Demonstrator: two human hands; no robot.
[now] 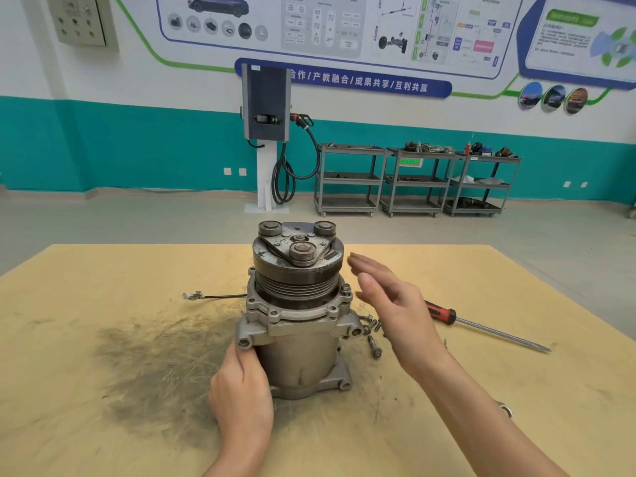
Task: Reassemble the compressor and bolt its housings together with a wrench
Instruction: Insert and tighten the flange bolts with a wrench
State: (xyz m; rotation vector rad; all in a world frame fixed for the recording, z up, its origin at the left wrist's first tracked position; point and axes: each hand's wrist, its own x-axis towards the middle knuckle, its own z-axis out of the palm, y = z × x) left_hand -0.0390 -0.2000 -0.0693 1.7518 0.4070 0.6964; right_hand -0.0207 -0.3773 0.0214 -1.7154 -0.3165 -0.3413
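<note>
Grey compressor [296, 311] upright, L hand [241, 390] holds; R hand [395, 304] open.

dull cast-metal compressor [296, 352], grimy board [103, 339]

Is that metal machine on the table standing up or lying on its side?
Standing upright. The compressor rests on its flat base with the round pulley on top, and the left hand steadies its side.

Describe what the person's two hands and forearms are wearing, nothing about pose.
Both the left hand and the right hand are bare: no gloves, rings or watch show. Both forearms are uncovered to the frame's edge, no sleeves in view.
</note>
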